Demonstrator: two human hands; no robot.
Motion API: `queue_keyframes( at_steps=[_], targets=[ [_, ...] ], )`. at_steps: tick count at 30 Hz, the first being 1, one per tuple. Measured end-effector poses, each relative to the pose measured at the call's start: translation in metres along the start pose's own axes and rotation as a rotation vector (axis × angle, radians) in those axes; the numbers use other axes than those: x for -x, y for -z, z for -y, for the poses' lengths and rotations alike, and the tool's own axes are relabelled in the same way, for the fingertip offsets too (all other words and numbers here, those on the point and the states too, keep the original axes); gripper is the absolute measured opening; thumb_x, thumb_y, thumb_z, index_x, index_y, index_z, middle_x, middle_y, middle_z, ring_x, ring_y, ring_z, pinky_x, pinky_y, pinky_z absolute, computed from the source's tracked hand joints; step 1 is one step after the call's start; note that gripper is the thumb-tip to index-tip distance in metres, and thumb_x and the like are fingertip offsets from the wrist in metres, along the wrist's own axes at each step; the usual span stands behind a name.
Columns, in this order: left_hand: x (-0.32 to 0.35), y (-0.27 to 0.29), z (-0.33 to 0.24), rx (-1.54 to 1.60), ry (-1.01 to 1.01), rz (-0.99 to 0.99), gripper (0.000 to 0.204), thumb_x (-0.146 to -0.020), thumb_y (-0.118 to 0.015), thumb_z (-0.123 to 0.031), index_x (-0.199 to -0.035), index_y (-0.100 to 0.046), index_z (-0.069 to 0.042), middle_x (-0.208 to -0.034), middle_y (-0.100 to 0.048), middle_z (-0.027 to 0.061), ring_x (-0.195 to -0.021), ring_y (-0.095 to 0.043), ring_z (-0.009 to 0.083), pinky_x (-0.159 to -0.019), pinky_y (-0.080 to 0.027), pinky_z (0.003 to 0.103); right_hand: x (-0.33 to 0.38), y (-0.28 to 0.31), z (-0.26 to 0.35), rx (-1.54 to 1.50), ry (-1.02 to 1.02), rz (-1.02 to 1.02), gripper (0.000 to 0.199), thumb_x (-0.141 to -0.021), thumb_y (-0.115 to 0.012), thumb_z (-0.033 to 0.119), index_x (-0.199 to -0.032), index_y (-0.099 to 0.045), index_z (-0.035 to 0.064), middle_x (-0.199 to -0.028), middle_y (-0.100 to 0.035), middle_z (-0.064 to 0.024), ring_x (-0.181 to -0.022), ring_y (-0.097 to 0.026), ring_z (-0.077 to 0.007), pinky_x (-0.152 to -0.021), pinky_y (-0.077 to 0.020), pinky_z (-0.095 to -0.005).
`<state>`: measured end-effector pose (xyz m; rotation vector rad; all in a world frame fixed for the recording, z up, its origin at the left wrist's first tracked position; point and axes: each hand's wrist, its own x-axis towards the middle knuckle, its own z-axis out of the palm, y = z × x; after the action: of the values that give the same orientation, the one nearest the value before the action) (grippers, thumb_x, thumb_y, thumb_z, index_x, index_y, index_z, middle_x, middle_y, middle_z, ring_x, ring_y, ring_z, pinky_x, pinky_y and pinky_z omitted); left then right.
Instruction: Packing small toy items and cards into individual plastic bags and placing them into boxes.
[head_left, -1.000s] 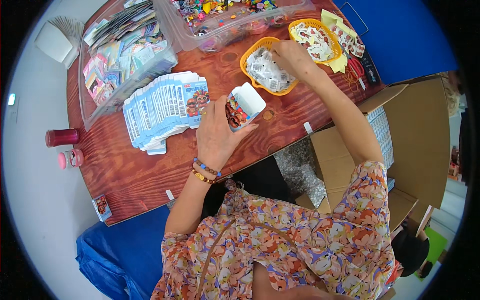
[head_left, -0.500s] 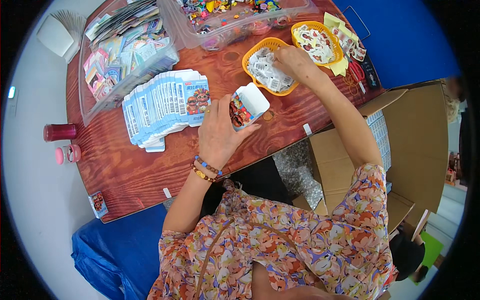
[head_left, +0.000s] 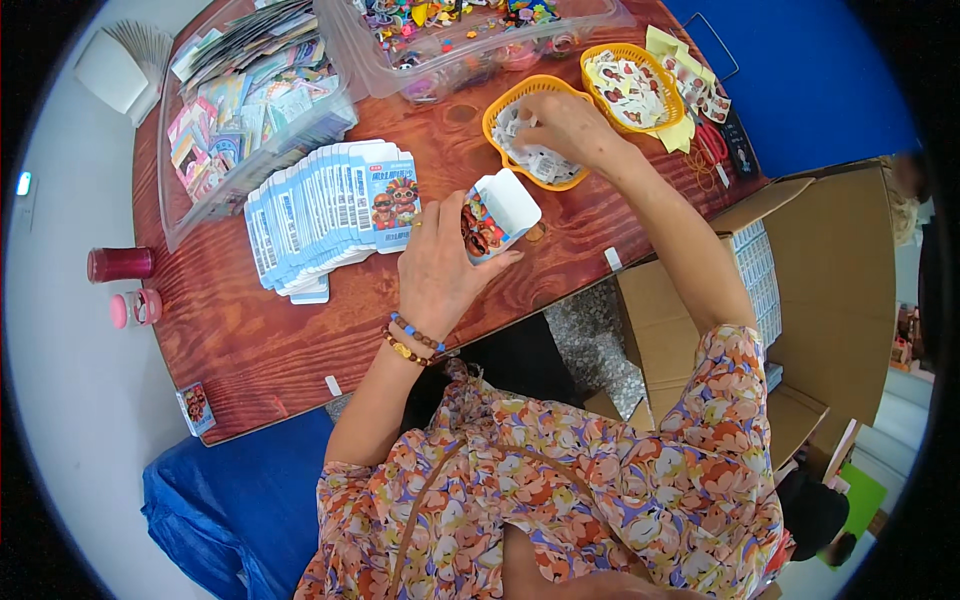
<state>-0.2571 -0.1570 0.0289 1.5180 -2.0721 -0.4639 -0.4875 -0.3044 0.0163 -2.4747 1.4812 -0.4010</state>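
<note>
My left hand [head_left: 440, 255] grips a small blue-and-white cardboard box [head_left: 485, 228] with cartoon figures printed on it. Its top end is open, and a white flap stands out to the right. Over the left yellow basket [head_left: 492, 140] my right hand [head_left: 568, 125] reaches in, thumb and fingers apart, just above small white packets [head_left: 545, 163]. No packet shows clearly between the fingers. Left of my left hand, a fanned stack of flattened blue-and-white boxes [head_left: 310, 215] lies on the table.
A second yellow basket [head_left: 675, 112] contains printed pieces; red scissors [head_left: 712, 145] lie beside it. Clear plastic bins [head_left: 345, 125] of cards and trinkets occupy the far side. A large cardboard carton [head_left: 840, 290] stands at right. Two small containers [head_left: 120, 265] sit at far left.
My right hand has shifted slightly left within the basket, and its fingers have spread from a closer bunch. My left hand and the box have barely moved.
</note>
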Motion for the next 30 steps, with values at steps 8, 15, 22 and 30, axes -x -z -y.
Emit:
queue_keyframes(
  at_steps=[8, 15, 22, 30],
  targets=[
    [0.001, 0.002, 0.003, 0.015, -0.007, -0.034, 0.081, -0.067, -0.086, -0.043, -0.127, -0.049, -0.002, -0.106, -0.057, 0.0166, -0.098, -0.06, 0.0348, -0.081, -0.051, 0.044, -0.001, 0.014, -0.014, -0.309, -0.249, 0.112, 0.022, -0.089, -0.067, 0.02, -0.099, -0.069, 0.0012, -0.078, -0.066, -0.0101, -0.063, -0.063, -0.0161, -0.063, -0.0494, -0.0308],
    [-0.011, -0.001, -0.005, -0.013, -0.042, -0.048, 0.081, -0.065, -0.088, -0.041, -0.126, -0.05, -0.002, -0.104, -0.057, 0.0159, -0.097, -0.06, 0.0343, -0.079, -0.052, 0.043, 0.025, 0.045, -0.009, -0.573, -0.275, 0.044, 0.021, -0.096, -0.061, 0.018, -0.101, -0.07, -0.0013, -0.077, -0.065, -0.0015, -0.061, -0.059, -0.0078, -0.057, -0.0455, -0.0266],
    [-0.024, -0.005, -0.02, -0.188, -0.105, -0.164, 0.086, -0.057, -0.091, -0.041, -0.124, -0.051, -0.004, -0.099, -0.057, 0.0126, -0.089, -0.062, 0.031, -0.069, -0.054, 0.04, 0.048, 0.079, 0.07, -0.214, 0.206, 0.048, 0.017, -0.089, -0.064, 0.012, -0.103, -0.07, 0.003, -0.076, -0.069, -0.0157, -0.068, -0.068, -0.0271, -0.065, -0.053, -0.0356],
    [-0.027, -0.012, -0.023, -0.164, -0.135, -0.205, 0.084, -0.059, -0.09, -0.042, -0.124, -0.054, -0.002, -0.099, -0.057, 0.0138, -0.091, -0.061, 0.0334, -0.07, -0.053, 0.043, 0.06, 0.084, 0.082, -0.304, 0.028, -0.011, 0.017, -0.092, -0.06, 0.016, -0.104, -0.064, 0.0046, -0.078, -0.07, -0.0162, -0.068, -0.069, -0.0308, -0.064, -0.0527, -0.0401]
  ],
)
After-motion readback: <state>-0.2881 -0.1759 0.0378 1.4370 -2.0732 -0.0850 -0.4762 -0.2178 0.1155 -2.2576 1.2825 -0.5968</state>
